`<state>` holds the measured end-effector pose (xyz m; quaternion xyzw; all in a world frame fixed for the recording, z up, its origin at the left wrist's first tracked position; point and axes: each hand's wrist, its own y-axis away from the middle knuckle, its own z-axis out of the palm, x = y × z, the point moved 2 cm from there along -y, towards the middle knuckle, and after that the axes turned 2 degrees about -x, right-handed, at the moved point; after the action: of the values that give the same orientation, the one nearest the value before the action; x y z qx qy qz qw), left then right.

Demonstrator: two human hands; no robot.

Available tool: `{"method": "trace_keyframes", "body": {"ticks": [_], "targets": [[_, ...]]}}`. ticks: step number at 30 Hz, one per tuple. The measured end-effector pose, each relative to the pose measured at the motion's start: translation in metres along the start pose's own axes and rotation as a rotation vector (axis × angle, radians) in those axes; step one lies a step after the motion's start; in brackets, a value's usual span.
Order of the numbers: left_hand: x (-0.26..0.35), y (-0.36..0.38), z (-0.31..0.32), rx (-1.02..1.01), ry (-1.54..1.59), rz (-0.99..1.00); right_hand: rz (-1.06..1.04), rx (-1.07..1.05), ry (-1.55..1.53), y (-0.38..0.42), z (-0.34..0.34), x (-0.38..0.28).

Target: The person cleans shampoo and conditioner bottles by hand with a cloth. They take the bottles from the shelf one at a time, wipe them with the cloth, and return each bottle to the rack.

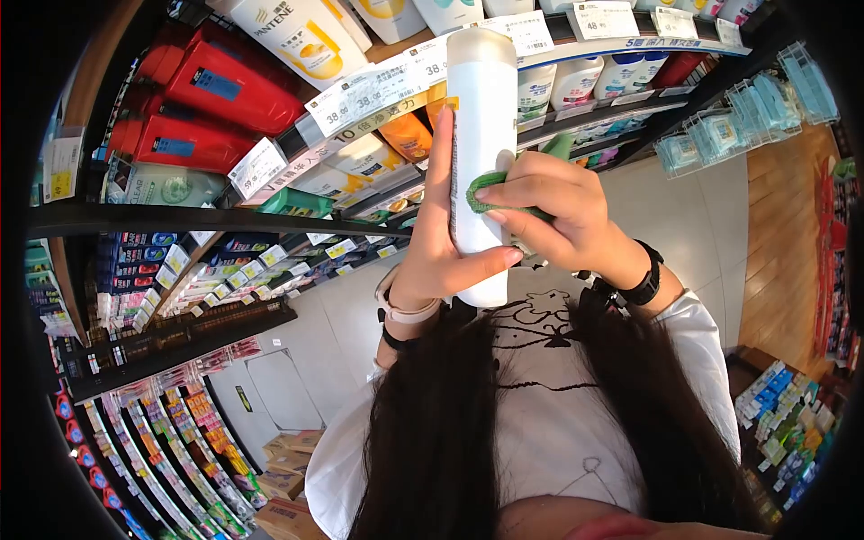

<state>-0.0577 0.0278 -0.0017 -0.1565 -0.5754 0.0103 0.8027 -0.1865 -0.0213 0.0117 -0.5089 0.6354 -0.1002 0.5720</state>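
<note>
A white shampoo-type bottle with a pale cap stands nearly upright in front of my chest. My left hand is closed round its lower part, with the fingers along the left side and the thumb across the front. My right hand pinches a green cloth and presses it against the bottle's right face and front. Part of the cloth is hidden behind the fingers, and its tail sticks out above the knuckles. Small print runs down the bottle's left side, but I cannot read it.
A shelf edge with price tags runs close behind the bottle. Red bottles and a white Pantene bottle stand on it. Blue packets hang on a wire rack to the right. Cardboard boxes lie on the floor at lower left.
</note>
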Motion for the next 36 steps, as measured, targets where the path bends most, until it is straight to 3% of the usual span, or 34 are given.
{"method": "trace_keyframes", "body": {"ticks": [3, 7, 10, 12, 17, 21, 24, 26, 28, 30, 32, 33, 36], "targets": [[0.002, 0.000, 0.002, -0.011, 0.073, -0.046, -0.069, 0.035, 0.108, -0.011, -0.004, -0.004], [0.003, -0.001, 0.007, -0.044, 0.030, -0.067, -0.046, 0.309, 0.296, -0.040, -0.025, 0.014], [-0.005, -0.002, 0.001, -0.044, 0.017, -0.047, -0.037, 0.251, 0.345, -0.031, -0.020, 0.010], [-0.002, -0.004, 0.003, -0.033, 0.121, -0.072, -0.119, 0.154, 0.201, -0.017, -0.009, 0.005], [-0.010, -0.005, 0.001, -0.075, -0.013, -0.075, 0.031, 0.256, 0.293, -0.012, -0.018, 0.011], [-0.008, -0.004, 0.004, -0.113, 0.017, -0.101, -0.008, 0.235, 0.228, -0.001, -0.014, 0.005], [-0.009, 0.000, 0.007, -0.056, 0.008, -0.118, 0.035, 0.398, 0.294, -0.007, -0.020, 0.012], [-0.006, 0.000, 0.004, -0.074, 0.016, -0.105, -0.079, 0.339, 0.282, -0.004, -0.014, 0.002], [0.001, -0.001, 0.007, -0.030, 0.095, -0.113, 0.006, 0.246, 0.141, 0.005, -0.008, -0.003], [-0.005, 0.001, 0.003, -0.071, 0.036, -0.131, -0.058, 0.289, 0.256, -0.005, -0.014, 0.004], [-0.007, 0.002, 0.005, -0.069, -0.042, -0.100, 0.073, 0.341, 0.272, -0.011, -0.021, 0.007], [-0.009, 0.003, 0.003, -0.074, 0.013, -0.099, -0.024, 0.338, 0.317, -0.009, -0.018, 0.008], [-0.005, 0.004, 0.001, -0.075, 0.048, -0.097, -0.021, 0.238, 0.168, 0.002, -0.008, 0.000]]}}
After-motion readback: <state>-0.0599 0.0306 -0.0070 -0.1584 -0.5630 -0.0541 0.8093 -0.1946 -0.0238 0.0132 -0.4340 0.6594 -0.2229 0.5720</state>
